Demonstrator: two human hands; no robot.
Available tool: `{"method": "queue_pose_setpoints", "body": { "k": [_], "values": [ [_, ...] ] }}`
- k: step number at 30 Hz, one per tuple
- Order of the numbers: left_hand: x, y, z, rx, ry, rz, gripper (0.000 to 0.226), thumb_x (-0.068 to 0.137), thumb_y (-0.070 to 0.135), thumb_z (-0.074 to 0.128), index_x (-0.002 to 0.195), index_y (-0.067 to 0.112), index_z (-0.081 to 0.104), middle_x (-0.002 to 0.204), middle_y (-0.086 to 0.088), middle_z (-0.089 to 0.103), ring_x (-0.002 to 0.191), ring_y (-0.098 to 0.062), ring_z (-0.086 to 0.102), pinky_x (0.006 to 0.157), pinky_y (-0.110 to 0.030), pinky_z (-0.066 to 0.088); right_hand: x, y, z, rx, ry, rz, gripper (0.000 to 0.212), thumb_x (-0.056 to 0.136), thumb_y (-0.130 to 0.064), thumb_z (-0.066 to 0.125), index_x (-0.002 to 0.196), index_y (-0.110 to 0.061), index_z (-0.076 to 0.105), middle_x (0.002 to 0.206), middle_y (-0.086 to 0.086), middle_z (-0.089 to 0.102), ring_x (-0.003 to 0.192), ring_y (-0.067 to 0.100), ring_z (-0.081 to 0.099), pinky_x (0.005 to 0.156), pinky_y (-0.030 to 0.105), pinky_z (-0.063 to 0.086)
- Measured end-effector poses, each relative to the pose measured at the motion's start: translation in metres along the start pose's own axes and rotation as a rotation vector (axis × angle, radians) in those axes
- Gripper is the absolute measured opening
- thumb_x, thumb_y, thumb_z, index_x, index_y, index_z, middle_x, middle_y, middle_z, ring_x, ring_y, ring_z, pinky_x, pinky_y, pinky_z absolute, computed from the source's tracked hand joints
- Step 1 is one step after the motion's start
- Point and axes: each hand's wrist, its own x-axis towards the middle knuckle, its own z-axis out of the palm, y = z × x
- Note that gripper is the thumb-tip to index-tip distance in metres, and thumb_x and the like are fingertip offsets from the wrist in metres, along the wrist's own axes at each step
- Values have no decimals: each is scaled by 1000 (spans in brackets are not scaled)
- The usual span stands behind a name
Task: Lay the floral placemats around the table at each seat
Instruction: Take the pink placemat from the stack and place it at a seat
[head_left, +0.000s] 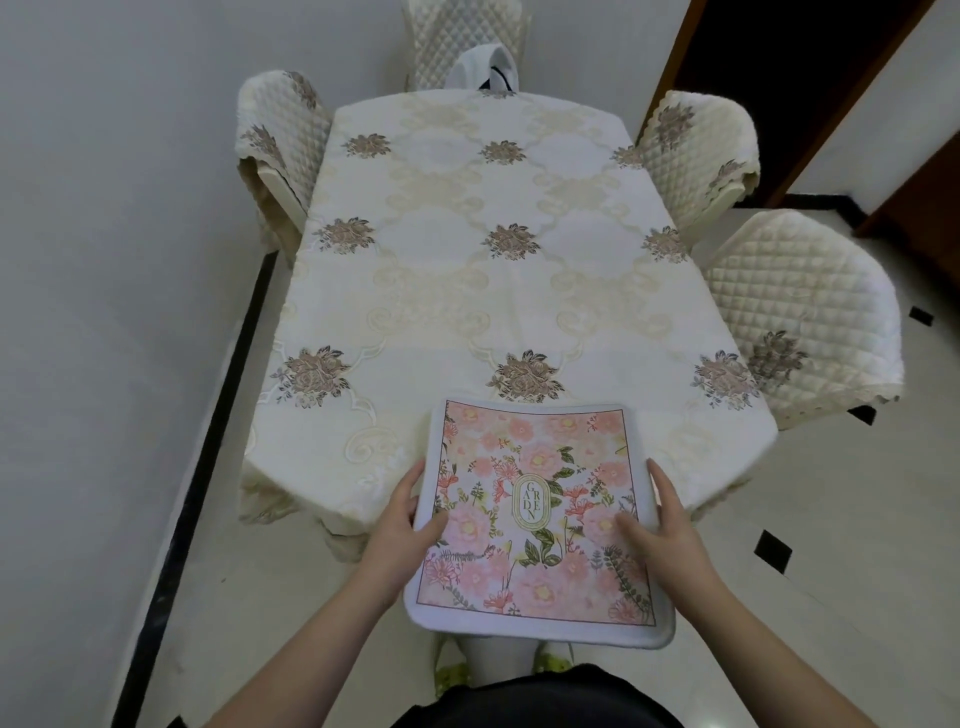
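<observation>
Placemat coming in over the near end of the table

Both hands carry the pink floral fabric placemat with white border (535, 514), left hand (402, 525) pinching its left edge and right hand (657, 525) its right edge, thumbs on top. Its far end overlaps the near edge of the cream embroidered tablecloth-covered table (467, 270); the near end hangs off toward the person. Long axis runs away from the person, both hands about equally near. Looks like a stack, can't tell how many.

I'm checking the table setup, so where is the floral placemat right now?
In the head view, the floral placemat is bottom centre, held between the left hand and right hand, overhanging the near end of the table.
</observation>
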Motion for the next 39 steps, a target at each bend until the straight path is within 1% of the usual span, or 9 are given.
{"method": "queue_pose_setpoints", "body": {
  "k": [6,10,13,18,22,27,30,34,39],
  "values": [
    [2,18,0,67,-74,106,71,93,14,65,149,39,30,117,4,71,100,-10,70,83,-40,59,-20,2,-18,89,87,-15,76,90,-23,68,143,-56,24,129,-5,61,100,18,69,85,49,57],
    [-1,36,12,88,-122,175,73,92,8,65,148,39,30,118,4,70,97,-9,71,71,-24,58,-39,2,-34,171,147,-39,73,90,-20,68,138,-59,28,127,-5,62,102,18,69,87,50,56],
    [-4,48,25,124,-147,211,76,91,8,66,148,41,27,111,6,71,90,-5,71,65,-18,56,-53,5,-45,204,179,-42,73,90,-20,68,144,-51,29,128,-3,62,104,18,69,88,50,56],
    [-3,60,53,255,-212,262,78,91,21,68,151,44,23,105,10,74,88,-4,72,71,-25,57,-73,8,-71,267,249,-32,72,92,-14,64,144,-49,29,121,-8,64,95,13,71,83,46,59],
    [-2,66,86,347,-288,288,81,89,31,70,145,58,18,107,7,74,86,-8,73,76,-41,60,-88,22,-99,313,311,-27,71,93,-11,63,146,-45,30,120,-10,64,95,11,71,81,44,60],
    [-19,81,148,472,-381,278,91,86,33,73,150,51,11,110,6,71,77,-7,73,63,-26,59,-112,57,-144,368,389,-18,70,93,-12,63,146,-46,32,118,-8,67,93,13,72,75,38,61],
    [-33,90,193,471,-408,282,86,89,32,70,146,59,12,110,3,72,76,-13,74,63,-31,61,-131,80,-177,417,441,-1,69,93,-12,63,145,-45,32,115,-10,69,91,12,73,69,31,61],
    [-55,103,256,480,-432,312,82,89,34,70,146,60,18,88,1,77,71,-18,74,67,-43,61,-157,110,-226,449,508,-1,66,93,-14,63,143,-46,33,113,-11,70,91,13,73,69,32,61],
    [-82,116,330,453,-502,362,78,91,30,68,146,58,21,88,10,77,75,-12,74,68,-35,60,-177,146,-288,444,589,-4,64,93,-14,63,139,-49,35,109,-14,71,91,11,73,74,34,60]
  ]
}}
